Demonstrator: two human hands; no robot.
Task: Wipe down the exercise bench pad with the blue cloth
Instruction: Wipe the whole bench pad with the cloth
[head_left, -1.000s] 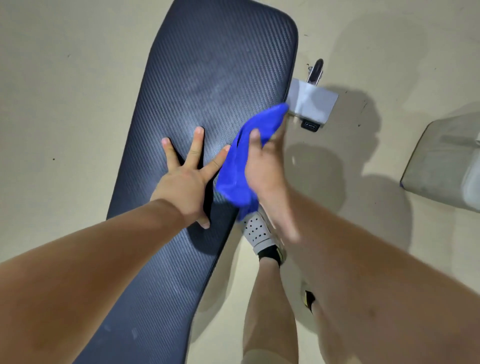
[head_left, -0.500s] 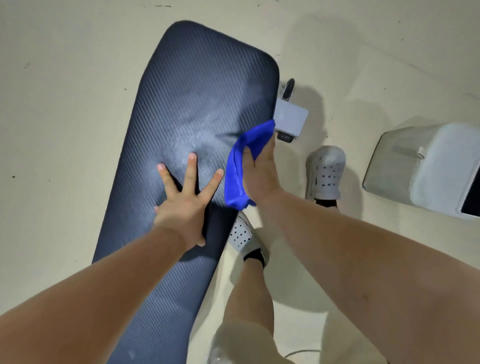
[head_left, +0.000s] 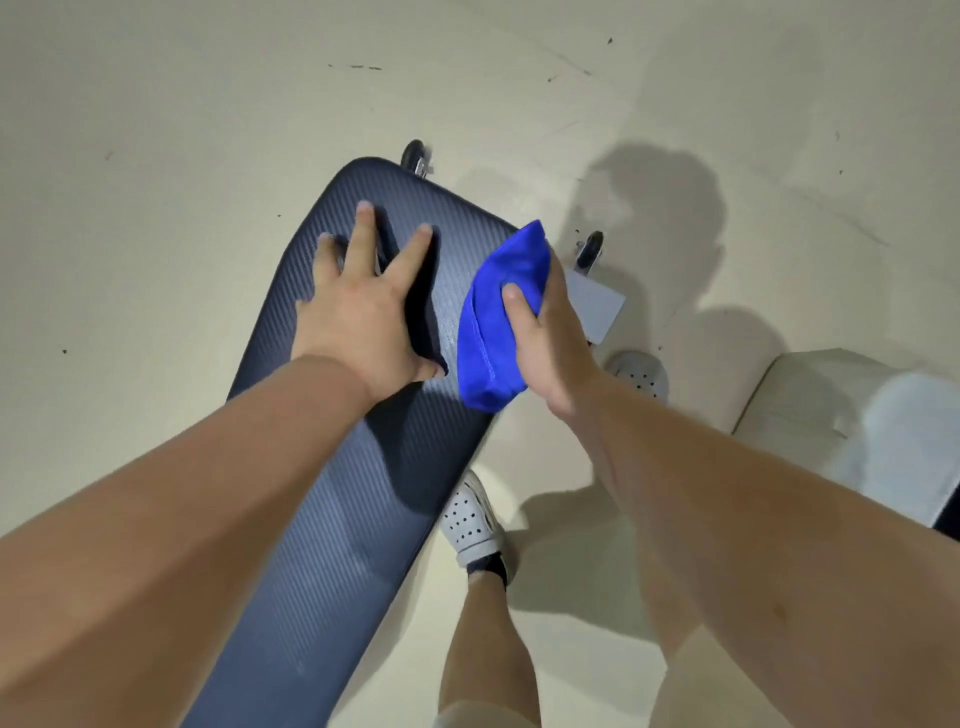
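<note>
Left hand (head_left: 363, 317) now farther up bench pad (head_left: 332, 519)

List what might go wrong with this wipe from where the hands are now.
The blue cloth is bunched in the right hand at the bench pad's right edge, so a stroke may slip off the side. The left hand lies spread on the pad, covering an area that may get skipped. A foot stands close beside the bench: a possible trip.

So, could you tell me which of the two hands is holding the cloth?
The right hand: it clutches the bunched bright blue cloth, while the left hand lies flat, fingers spread, on the dark ribbed bench pad.
</note>
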